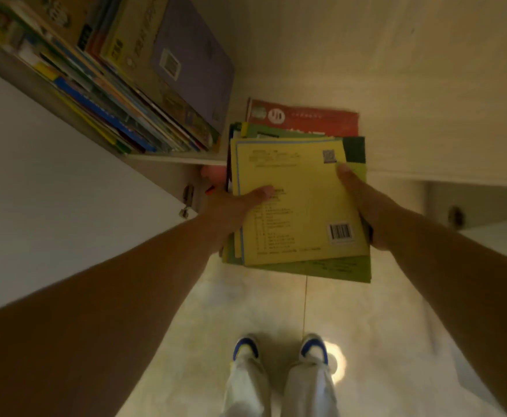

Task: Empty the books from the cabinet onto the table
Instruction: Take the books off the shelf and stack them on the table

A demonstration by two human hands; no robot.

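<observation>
A stack of thin books (300,206), topped by a yellow back cover with a barcode, is held between both hands at the shelf's front edge. My left hand (231,210) grips its left side, thumb on the cover. My right hand (366,203) grips the right side, thumb near the top right corner. A red book (306,117) lies flat on the cabinet shelf (180,159) just behind the stack. Further left, a row of leaning books (132,85) fills the shelf, a purple cover (192,61) facing out.
The open white cabinet door (51,182) stands at the left with its hinge (187,200) by my left wrist. A second door (486,203) with a knob is at the right. Pale tiled floor (246,302) and my two shoes (279,347) lie below.
</observation>
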